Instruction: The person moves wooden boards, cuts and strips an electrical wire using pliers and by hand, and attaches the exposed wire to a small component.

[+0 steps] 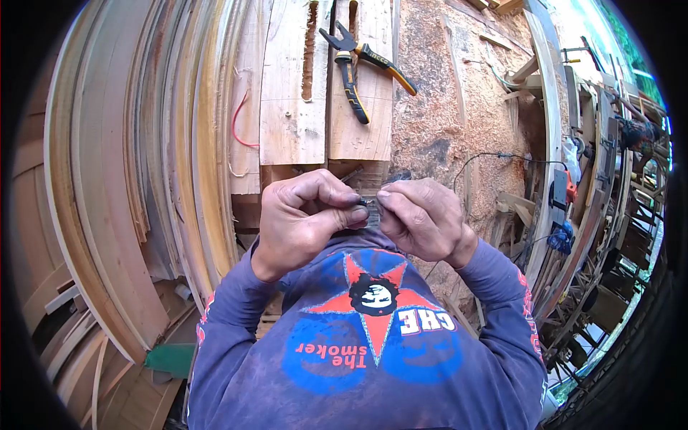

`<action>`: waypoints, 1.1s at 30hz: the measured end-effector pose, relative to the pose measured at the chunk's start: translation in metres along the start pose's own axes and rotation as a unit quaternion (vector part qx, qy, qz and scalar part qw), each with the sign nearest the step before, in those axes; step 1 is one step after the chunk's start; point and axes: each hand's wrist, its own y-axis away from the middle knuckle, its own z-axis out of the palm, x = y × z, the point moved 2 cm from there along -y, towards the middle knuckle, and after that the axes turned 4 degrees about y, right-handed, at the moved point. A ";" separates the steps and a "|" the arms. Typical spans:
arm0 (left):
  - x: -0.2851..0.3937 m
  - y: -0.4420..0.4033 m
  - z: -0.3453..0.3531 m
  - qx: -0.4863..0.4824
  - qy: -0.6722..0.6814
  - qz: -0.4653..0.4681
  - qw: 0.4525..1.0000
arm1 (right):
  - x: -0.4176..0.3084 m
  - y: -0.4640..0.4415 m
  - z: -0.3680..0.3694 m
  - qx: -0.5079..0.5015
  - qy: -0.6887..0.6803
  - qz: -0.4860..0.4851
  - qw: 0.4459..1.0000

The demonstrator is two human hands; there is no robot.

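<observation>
Both hands are raised in front of the chest, their fingertips almost touching. My left hand pinches a tiny dark piece between thumb and index finger; what it is cannot be made out. My right hand is closed in a pinch just beside it, and whatever lies between its fingertips is too small to name. Beyond the hands, combination pliers with black and yellow handles lie partly open on pale wooden boards, which have long slots cut in them. A short red wire curves at the boards' left side.
Long stacked planks run along the left. Sawdust covers the surface right of the boards. A thin black cable crosses it toward an orange tool. A green piece lies at lower left.
</observation>
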 end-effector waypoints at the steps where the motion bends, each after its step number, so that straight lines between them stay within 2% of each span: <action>1: 0.000 0.001 0.002 0.016 -0.002 0.007 1.000 | -0.001 -0.002 -0.001 -0.002 0.009 -0.017 1.000; 8: 0.006 0.006 0.010 0.026 -0.045 0.048 0.997 | 0.000 -0.007 -0.002 -0.013 0.004 -0.024 1.000; 11: 0.006 0.007 0.007 0.001 -0.086 0.072 0.994 | 0.003 -0.010 -0.001 -0.045 -0.017 -0.027 0.998; 13: 0.011 0.005 0.006 -0.059 -0.214 0.149 0.964 | 0.005 -0.012 0.001 -0.063 -0.071 -0.021 0.995; 14: 0.011 0.004 0.005 -0.058 -0.213 0.147 0.964 | 0.003 -0.013 -0.001 -0.064 -0.072 -0.019 0.995; 16: 0.014 0.004 0.006 -0.083 -0.259 0.189 0.943 | 0.003 -0.018 -0.005 -0.157 -0.206 0.113 0.959; 17: 0.015 0.003 0.006 -0.085 -0.259 0.188 0.944 | 0.003 -0.021 -0.008 -0.156 -0.205 0.116 0.959; 18: 0.017 0.003 0.006 -0.104 -0.288 0.203 0.930 | 0.004 -0.021 -0.008 -0.225 -0.270 0.213 0.912; 20: 0.020 0.002 0.007 -0.128 -0.314 0.216 0.916 | 0.006 -0.014 -0.003 -0.313 -0.405 0.399 0.761; 21: 0.020 0.002 0.008 -0.139 -0.338 0.232 0.901 | 0.005 -0.016 -0.002 -0.310 -0.404 0.404 0.760; 23: 0.020 0.001 0.009 -0.156 -0.359 0.249 0.886 | 0.005 -0.014 0.001 -0.332 -0.538 0.582 0.512; 24: 0.020 0.000 0.010 -0.162 -0.364 0.254 0.881 | 0.011 -0.003 0.006 -0.331 -0.574 0.589 0.463; 25: 0.019 0.000 0.010 -0.166 -0.370 0.258 0.877 | 0.011 0.003 0.006 -0.328 -0.572 0.592 0.463; 26: 0.017 -0.001 0.009 -0.166 -0.369 0.259 0.877 | 0.008 0.005 0.006 -0.288 -0.627 0.610 0.388; 27: 0.011 -0.003 0.004 -0.137 -0.308 0.201 0.920 | 0.006 0.002 0.006 -0.249 -0.676 0.621 0.308; 28: 0.005 -0.003 -0.002 -0.103 -0.246 0.142 0.953 | 0.007 -0.005 -0.001 -0.255 -0.640 0.620 0.375; 29: 0.003 -0.002 -0.007 -0.066 -0.182 0.081 0.978 | 0.005 -0.017 -0.010 -0.288 -0.525 0.597 0.534; 30: 0.004 -0.001 -0.009 -0.044 -0.132 0.050 0.989 | 0.008 -0.014 -0.010 -0.245 -0.389 0.444 0.769; 31: 0.005 0.000 -0.009 -0.023 -0.082 0.019 0.996 | 0.007 -0.008 -0.009 -0.172 -0.219 0.246 0.928; 32: 0.004 0.001 -0.011 -0.019 -0.083 0.020 0.996 | 0.008 -0.005 -0.003 -0.174 -0.222 0.244 0.928; 33: 0.001 0.002 -0.011 -0.009 -0.052 0.013 0.999 | 0.008 -0.004 -0.001 -0.142 -0.194 0.159 0.957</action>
